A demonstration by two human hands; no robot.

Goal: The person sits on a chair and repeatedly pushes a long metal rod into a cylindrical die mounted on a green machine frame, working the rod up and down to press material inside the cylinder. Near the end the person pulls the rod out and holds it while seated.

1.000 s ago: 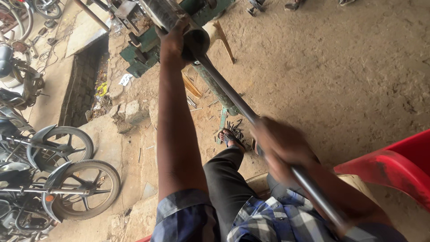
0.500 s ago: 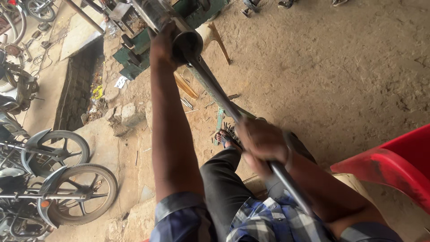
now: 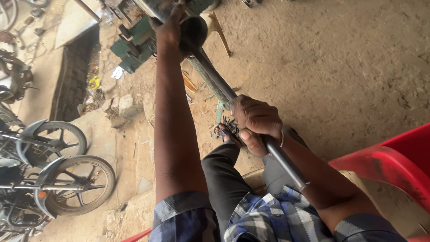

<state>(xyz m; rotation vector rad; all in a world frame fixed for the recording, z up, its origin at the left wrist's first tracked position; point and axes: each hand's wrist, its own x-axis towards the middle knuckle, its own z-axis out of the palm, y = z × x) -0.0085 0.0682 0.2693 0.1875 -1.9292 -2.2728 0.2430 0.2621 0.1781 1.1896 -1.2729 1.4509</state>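
Few things of this kind show. A small white scrap that looks like paper or a label lies flat on the dirt floor at the far left, just beside the near left corner of the green machine base; anything on it is too small to make out. A little nearer and further left, a crumpled yellow piece that may be a wrapper sits among litter along the edge of the dark pit; no signs or screens are in view.

Head view, steeply down, probably close
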